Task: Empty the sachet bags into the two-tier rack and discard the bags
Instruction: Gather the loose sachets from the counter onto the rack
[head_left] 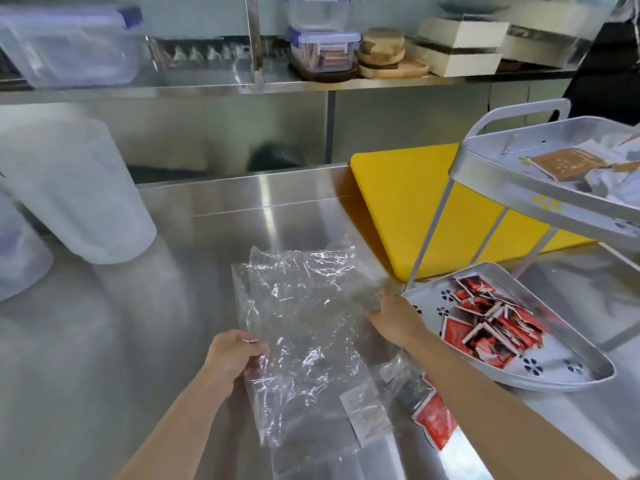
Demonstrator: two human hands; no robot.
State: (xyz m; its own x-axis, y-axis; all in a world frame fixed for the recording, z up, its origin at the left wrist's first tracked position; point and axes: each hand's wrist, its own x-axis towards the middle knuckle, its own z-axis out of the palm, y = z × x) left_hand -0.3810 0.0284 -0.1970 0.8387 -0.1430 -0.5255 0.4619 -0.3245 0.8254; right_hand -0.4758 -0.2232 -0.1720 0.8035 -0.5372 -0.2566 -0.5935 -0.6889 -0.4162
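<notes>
A large clear plastic bag (304,327), crumpled and looking empty, is spread over the steel counter. My left hand (235,355) pinches its left edge and my right hand (391,317) grips its right edge. The grey two-tier rack (512,181) stands at the right. Its lower tray (595,372) holds a pile of red sachets (491,327). Its upper tray holds a brown packet (568,162) and white wrappers. Another clear bag (391,386) with red sachets (434,417) and a white label lies under my right forearm.
A yellow cutting board (408,209) lies behind the rack. Translucent white tubs (69,192) stand at the left of the steel counter (138,323). A shelf above carries clear lidded boxes (323,50), wooden boards and white boxes. A person in dark clothes (609,71) stands at the far right.
</notes>
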